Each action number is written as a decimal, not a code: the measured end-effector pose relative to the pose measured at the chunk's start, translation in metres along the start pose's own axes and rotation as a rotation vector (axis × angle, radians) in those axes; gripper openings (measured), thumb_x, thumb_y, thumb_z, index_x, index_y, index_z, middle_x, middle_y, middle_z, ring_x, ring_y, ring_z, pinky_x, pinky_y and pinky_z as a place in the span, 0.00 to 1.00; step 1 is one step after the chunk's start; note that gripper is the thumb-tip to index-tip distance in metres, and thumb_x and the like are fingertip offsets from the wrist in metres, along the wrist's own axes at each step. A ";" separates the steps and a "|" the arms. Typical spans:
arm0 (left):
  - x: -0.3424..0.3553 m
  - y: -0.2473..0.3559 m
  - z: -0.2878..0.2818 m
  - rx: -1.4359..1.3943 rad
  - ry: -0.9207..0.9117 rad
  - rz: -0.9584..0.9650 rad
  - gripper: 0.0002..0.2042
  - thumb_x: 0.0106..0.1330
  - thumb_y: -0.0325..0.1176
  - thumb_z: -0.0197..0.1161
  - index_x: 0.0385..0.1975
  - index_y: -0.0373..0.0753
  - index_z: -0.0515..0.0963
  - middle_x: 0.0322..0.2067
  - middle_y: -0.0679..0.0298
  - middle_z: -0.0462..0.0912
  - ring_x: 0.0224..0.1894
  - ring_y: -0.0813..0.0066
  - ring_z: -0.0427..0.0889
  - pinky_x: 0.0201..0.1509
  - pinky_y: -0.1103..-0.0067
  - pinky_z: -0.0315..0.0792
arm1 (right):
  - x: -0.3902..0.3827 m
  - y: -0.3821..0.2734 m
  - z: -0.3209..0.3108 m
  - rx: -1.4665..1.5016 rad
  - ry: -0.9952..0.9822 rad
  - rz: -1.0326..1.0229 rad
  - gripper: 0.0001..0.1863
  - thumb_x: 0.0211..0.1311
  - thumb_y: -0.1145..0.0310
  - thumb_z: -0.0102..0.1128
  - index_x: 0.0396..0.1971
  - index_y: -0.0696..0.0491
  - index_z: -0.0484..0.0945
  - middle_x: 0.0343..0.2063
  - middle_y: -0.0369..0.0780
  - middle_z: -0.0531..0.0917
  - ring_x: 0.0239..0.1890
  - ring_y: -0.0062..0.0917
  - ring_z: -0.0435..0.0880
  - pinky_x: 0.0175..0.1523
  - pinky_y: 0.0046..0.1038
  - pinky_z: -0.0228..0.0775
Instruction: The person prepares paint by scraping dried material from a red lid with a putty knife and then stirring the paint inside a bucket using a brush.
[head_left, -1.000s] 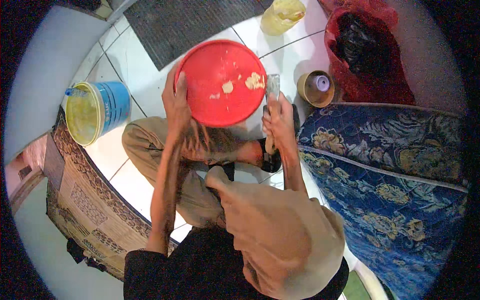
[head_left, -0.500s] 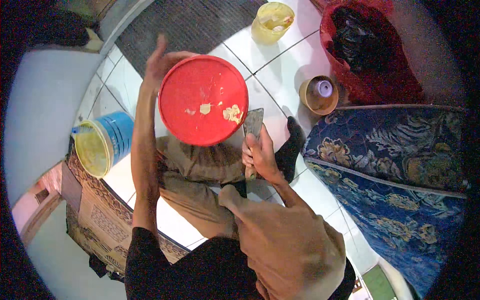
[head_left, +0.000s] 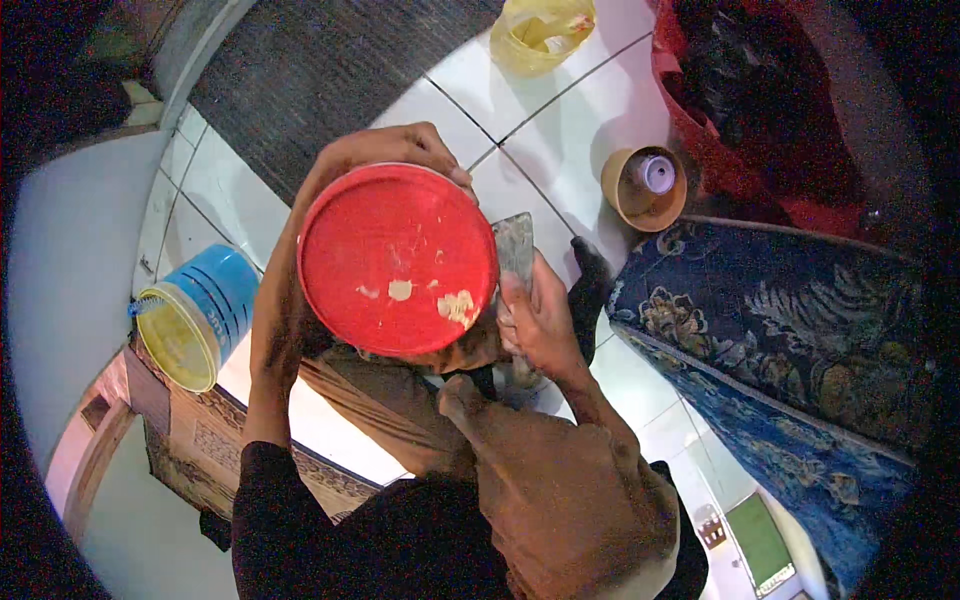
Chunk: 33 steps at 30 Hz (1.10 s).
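A round red lid [head_left: 395, 255] with cream-coloured smears near its lower right faces me above my bent legs. Whatever lies beneath it is hidden, though a pale edge shows along its far rim. My left hand [head_left: 405, 148] curls round that far side, its fingers bent toward the right; the left forearm runs along the lid's left side. My right hand [head_left: 540, 318] is closed round the handle of a putty knife [head_left: 514, 245]. Its wide, stained metal blade points away from me, right beside the lid's right rim; whether they touch, I cannot tell.
A blue bucket [head_left: 222, 285] with a yellowish rim lies tilted at left. Far off stand a yellow bag-like container [head_left: 540, 38] and a red sack [head_left: 690, 115] with black plastic. A brown pot [head_left: 620, 190] holds a pale cup. Blue floral cushioning [head_left: 780, 300] fills the right.
My left hand has gone from spread beside the lid to curled over its far side. The lid has come nearer and slightly left. The putty knife stays in my right hand.
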<state>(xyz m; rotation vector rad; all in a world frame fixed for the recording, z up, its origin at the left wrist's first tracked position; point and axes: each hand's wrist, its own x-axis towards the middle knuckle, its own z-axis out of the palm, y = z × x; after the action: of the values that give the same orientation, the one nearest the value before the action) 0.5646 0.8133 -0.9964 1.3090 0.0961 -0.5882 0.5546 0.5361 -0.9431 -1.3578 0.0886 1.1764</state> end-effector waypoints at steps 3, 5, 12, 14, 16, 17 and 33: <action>0.005 0.003 0.002 0.043 -0.037 -0.010 0.25 0.71 0.53 0.54 0.35 0.32 0.82 0.27 0.63 0.81 0.27 0.79 0.74 0.31 0.77 0.68 | -0.001 -0.007 -0.011 -0.167 -0.040 -0.044 0.15 0.75 0.57 0.50 0.53 0.50 0.65 0.18 0.28 0.66 0.14 0.10 0.61 0.18 0.17 0.54; 0.005 0.003 0.003 0.069 -0.056 -0.016 0.24 0.71 0.52 0.54 0.33 0.32 0.83 0.24 0.64 0.81 0.25 0.81 0.73 0.28 0.78 0.67 | -0.003 -0.012 -0.010 -0.211 -0.035 -0.016 0.16 0.75 0.57 0.50 0.52 0.51 0.66 0.18 0.28 0.67 0.14 0.10 0.62 0.18 0.17 0.56; -0.001 0.007 0.010 0.170 -0.037 -0.082 0.24 0.71 0.49 0.55 0.25 0.34 0.85 0.16 0.69 0.80 0.16 0.85 0.70 0.18 0.79 0.63 | 0.019 -0.038 -0.017 -0.450 -0.110 -0.012 0.20 0.72 0.58 0.54 0.52 0.59 0.69 0.29 0.36 0.77 0.25 0.16 0.70 0.31 0.22 0.67; 0.005 0.000 0.006 0.155 0.029 -0.078 0.20 0.70 0.44 0.56 0.24 0.34 0.85 0.15 0.70 0.79 0.17 0.87 0.67 0.18 0.78 0.61 | 0.029 -0.043 -0.020 -0.510 -0.141 0.016 0.22 0.72 0.58 0.55 0.54 0.59 0.69 0.31 0.38 0.77 0.25 0.18 0.71 0.32 0.24 0.69; 0.058 -0.027 0.004 0.200 -0.274 -0.007 0.15 0.64 0.35 0.54 0.24 0.32 0.83 0.18 0.69 0.80 0.19 0.85 0.70 0.21 0.77 0.64 | 0.036 -0.055 -0.036 -0.569 -0.118 -0.016 0.24 0.71 0.56 0.55 0.56 0.60 0.68 0.34 0.40 0.78 0.26 0.19 0.73 0.34 0.25 0.70; 0.051 -0.029 0.005 0.181 -0.294 -0.042 0.13 0.61 0.32 0.53 0.25 0.31 0.83 0.21 0.67 0.82 0.21 0.83 0.71 0.24 0.76 0.67 | 0.043 -0.065 -0.028 -0.601 -0.184 -0.068 0.25 0.71 0.55 0.54 0.57 0.60 0.68 0.35 0.41 0.79 0.27 0.19 0.73 0.35 0.26 0.71; -0.107 -0.074 0.089 -0.325 1.092 0.343 0.30 0.78 0.50 0.34 0.60 0.30 0.71 0.61 0.49 0.73 0.65 0.58 0.70 0.74 0.65 0.55 | 0.032 -0.079 -0.033 -0.706 -0.137 0.026 0.19 0.74 0.58 0.51 0.52 0.57 0.68 0.23 0.30 0.69 0.23 0.15 0.64 0.28 0.22 0.61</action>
<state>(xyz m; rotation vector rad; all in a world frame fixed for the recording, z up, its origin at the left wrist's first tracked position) 0.4169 0.7581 -0.9956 1.1582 0.8079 0.4695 0.6413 0.5470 -0.9188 -1.8775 -0.4487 1.3829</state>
